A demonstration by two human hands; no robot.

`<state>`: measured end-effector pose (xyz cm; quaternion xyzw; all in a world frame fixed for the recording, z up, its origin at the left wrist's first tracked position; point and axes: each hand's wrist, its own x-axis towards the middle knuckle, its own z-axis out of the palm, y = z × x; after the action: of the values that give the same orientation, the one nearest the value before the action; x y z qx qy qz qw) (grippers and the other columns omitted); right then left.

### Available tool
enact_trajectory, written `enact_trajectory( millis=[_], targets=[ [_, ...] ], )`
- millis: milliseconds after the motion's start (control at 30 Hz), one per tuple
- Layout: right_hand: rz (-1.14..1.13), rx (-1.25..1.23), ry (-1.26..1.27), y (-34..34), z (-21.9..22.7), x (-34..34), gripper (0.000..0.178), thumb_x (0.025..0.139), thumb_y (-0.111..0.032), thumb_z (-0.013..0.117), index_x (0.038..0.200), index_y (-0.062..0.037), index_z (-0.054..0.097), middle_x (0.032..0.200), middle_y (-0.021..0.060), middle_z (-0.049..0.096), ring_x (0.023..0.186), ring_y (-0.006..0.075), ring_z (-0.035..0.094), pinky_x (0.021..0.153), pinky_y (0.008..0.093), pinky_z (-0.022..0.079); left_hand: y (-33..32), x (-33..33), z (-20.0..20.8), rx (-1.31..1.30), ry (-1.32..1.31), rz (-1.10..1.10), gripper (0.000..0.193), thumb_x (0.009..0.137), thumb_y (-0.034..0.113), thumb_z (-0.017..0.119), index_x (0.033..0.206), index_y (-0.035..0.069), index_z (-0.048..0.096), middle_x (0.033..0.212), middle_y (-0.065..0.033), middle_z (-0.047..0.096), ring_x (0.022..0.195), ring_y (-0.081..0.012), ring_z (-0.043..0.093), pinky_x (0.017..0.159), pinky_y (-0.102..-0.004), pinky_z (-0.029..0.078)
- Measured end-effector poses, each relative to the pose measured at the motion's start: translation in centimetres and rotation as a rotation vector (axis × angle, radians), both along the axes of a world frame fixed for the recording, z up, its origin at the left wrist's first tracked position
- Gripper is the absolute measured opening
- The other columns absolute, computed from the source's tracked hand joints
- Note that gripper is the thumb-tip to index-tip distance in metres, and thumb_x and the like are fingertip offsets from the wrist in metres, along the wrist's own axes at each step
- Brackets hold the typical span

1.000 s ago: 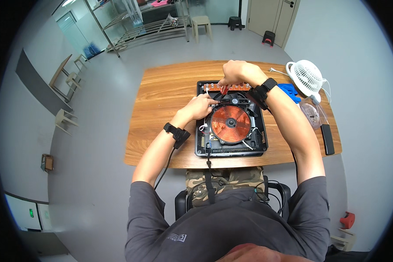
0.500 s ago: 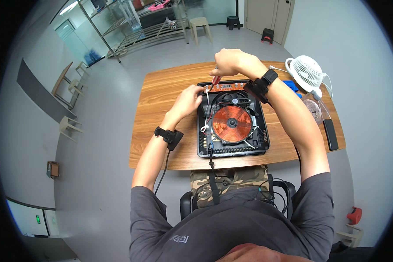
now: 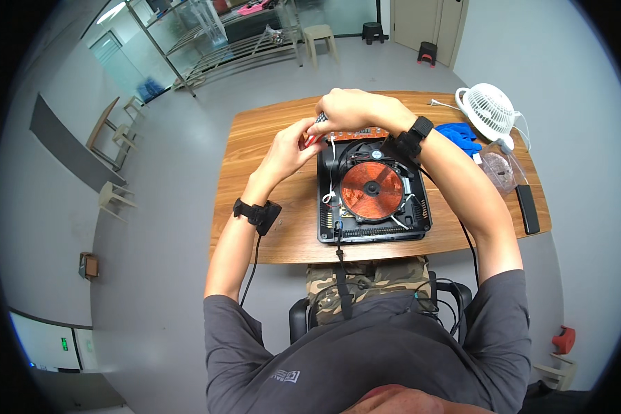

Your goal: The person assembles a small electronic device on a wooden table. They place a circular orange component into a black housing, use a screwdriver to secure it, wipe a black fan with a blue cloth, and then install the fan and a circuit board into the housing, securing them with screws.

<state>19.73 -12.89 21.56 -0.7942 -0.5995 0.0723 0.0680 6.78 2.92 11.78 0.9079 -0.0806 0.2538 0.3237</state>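
An opened induction cooker [image 3: 372, 190], its copper coil [image 3: 371, 188] bare, lies mid-counter [image 3: 255, 145]. At its far left corner, the left hand [image 3: 288, 148] pinches a red-handled tool [image 3: 310, 139]; the right hand [image 3: 348, 110] is curled round something dark above. The casing looks stiff and weighty, best held by its rim; the thin wires look fragile.

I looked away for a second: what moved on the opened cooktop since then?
The left hand has come up from beside the copper coil to the far left corner of the opened induction cooktop, meeting the right hand on a red-handled tool. Cooktop, white fan and blue cloth stayed put.
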Motion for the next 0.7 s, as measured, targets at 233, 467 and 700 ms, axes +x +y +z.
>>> enact_trajectory(
  millis=[233, 467, 700],
  targets=[
    [0.007, 0.128, 0.204, -1.4, -2.2, 1.8, 0.062, 0.097, -0.059, 0.063, 0.115, 0.0004, 0.071, 0.098, 0.0217, 0.075, 0.093, 0.0363, 0.073, 0.085, 0.0431, 0.057, 3.6, -2.9, -0.8, 0.115, 0.142, 0.121, 0.031, 0.089, 0.026, 0.080, 0.105, 0.001, 0.073, 0.080, -0.0104, 0.068, 0.065, -0.0196, 0.061, 0.063, -0.0354, 0.050],
    [-0.205, 0.079, 0.001, -9.2, -9.5, 12.3, 0.033, 0.088, -0.029, 0.076, 0.108, -0.0033, 0.072, 0.103, 0.0175, 0.075, 0.100, 0.0345, 0.071, 0.088, 0.0449, 0.056, 12.3, -7.1, -6.4, 0.179, 0.706, 0.570, 0.041, 0.085, 0.036, 0.081, 0.098, -0.002, 0.076, 0.087, -0.0257, 0.074, 0.083, -0.0367, 0.073, 0.078, -0.0449, 0.057],
    [-0.351, 0.071, 0.076, -13.7, -14.5, 14.5, 0.035, 0.083, -0.016, 0.080, 0.114, -0.0027, 0.070, 0.116, 0.0156, 0.067, 0.113, 0.0332, 0.064, 0.099, 0.0418, 0.052, 14.6, -7.5, -11.1, 0.129, 0.824, 0.589, 0.042, 0.082, 0.036, 0.085, 0.092, -0.004, 0.075, 0.080, -0.0215, 0.074, 0.076, -0.0328, 0.074, 0.075, -0.0424, 0.059]
  ],
)
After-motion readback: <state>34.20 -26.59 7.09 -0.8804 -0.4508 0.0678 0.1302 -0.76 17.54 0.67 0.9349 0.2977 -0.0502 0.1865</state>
